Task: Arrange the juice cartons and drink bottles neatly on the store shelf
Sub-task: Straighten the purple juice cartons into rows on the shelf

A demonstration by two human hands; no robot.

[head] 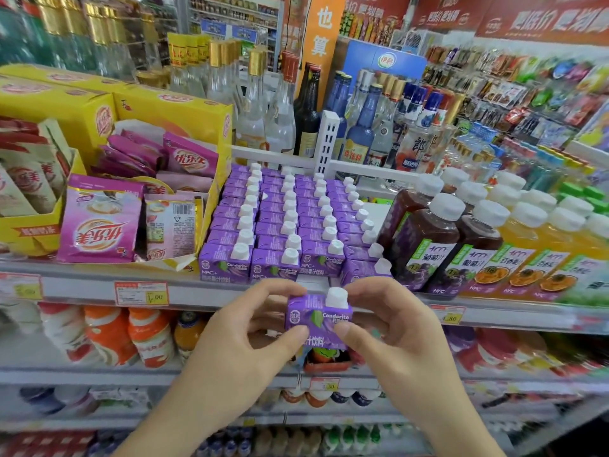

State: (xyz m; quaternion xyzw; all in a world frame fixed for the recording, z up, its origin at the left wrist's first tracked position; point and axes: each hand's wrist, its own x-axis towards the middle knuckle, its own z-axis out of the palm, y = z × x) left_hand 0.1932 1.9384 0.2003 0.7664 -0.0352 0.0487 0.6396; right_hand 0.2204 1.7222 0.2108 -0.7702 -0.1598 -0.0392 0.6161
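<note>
We hold one purple juice carton [318,319] upright in front of the shelf edge [230,291], left hand [244,341] and right hand [392,331] pinching its sides with thumbs on the front face. Behind it, the carton rows [283,225] fill the shelf, with the juice bottles [468,239] just beside them on the right.

The juice carton [318,319] is printed purple cardboard with a faint sheen and a smooth white plastic cap [336,297]. The cartons on the shelf [280,225] look the same. The juice bottles [425,245] are clear glossy plastic with paper-like labels and matt white caps. The pink sachets [102,225] are shiny foil-like film in yellow cardboard boxes [171,110]. The shelf edge [82,286] looks like smooth pale painted metal. The liquor bottles [263,107] are glossy glass.
</note>
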